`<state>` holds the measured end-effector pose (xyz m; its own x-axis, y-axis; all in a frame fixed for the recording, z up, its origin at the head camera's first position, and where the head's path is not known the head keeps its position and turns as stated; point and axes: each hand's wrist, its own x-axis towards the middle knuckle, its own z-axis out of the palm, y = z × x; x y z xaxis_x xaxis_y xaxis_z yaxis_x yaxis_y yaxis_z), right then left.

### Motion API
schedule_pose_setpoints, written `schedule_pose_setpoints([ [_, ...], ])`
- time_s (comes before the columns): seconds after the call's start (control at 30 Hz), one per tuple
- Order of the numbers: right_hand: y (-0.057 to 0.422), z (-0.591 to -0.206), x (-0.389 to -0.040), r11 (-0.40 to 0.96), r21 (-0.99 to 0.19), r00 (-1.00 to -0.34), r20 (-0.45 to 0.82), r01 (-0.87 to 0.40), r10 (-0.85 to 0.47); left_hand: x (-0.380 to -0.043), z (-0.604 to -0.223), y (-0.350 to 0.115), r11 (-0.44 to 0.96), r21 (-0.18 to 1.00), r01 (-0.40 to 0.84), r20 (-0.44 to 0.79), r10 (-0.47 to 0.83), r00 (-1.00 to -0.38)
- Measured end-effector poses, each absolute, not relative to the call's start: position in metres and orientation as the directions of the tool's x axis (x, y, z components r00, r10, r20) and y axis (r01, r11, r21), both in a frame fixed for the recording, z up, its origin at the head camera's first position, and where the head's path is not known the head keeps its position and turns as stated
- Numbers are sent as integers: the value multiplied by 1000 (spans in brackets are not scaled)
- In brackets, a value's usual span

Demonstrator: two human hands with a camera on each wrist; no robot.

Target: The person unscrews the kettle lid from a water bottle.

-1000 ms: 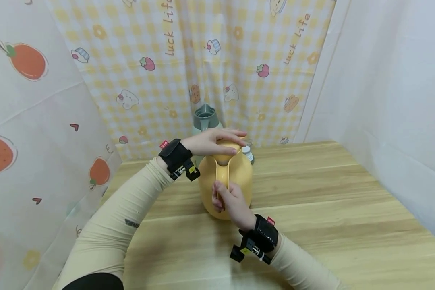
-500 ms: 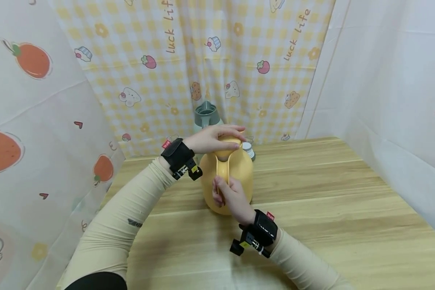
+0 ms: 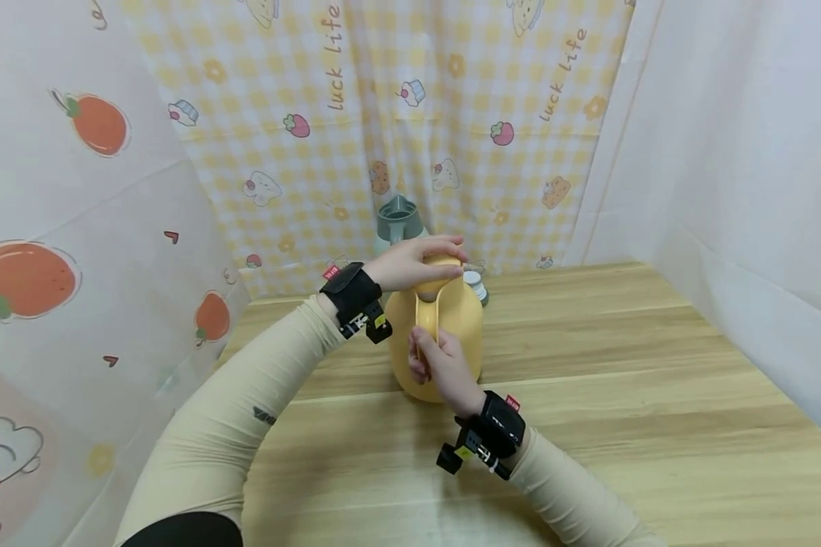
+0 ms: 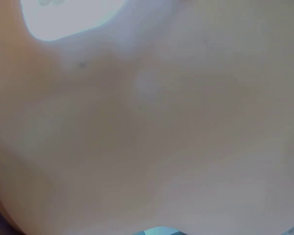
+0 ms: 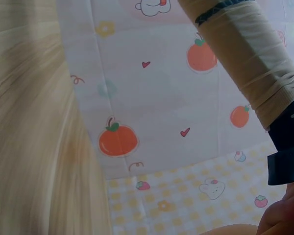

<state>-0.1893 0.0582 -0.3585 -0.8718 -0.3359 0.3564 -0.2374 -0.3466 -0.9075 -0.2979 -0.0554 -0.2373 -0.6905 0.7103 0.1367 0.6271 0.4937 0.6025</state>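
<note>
In the head view a yellow jug (image 3: 464, 327) stands upright on the wooden table. My left hand (image 3: 410, 264) lies over the top and grips the yellow lid (image 3: 432, 287), its fingers and thumb spread around it. The lid's far side is hidden by the hand. Lower down, my right hand (image 3: 445, 365) holds the jug's handle (image 3: 427, 315), fingers curled round it. Blurred skin fills most of the left wrist view. In the right wrist view, part of my right hand (image 5: 286, 213) and a sliver of the jug (image 5: 232, 230) show at the bottom.
Behind the yellow jug stands a green jug (image 3: 398, 220) with a dark green collar and uncovered mouth. A small white and grey stopper-like piece (image 3: 475, 285) sits just right of it. Patterned cloth (image 3: 301, 175) hangs behind the table (image 3: 622, 395), with white cloth at both sides.
The head view has shifted slightly, so the scene sits a little further right. Both hands keep their hold on the lid and handle, with barely any visible movement.
</note>
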Motion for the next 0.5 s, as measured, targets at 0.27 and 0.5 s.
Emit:
schedule_pose_setpoints([
  [0.27,62,-356,-188,-355,-904,-889,351,-239,-294,-293,-230,-45,537,555,636,119,705,-699],
  [0.5,55,-354,-184,-384,-902,-898,325,-198,-299,-289,-198,-49,608,358,708,-88,777,-623],
])
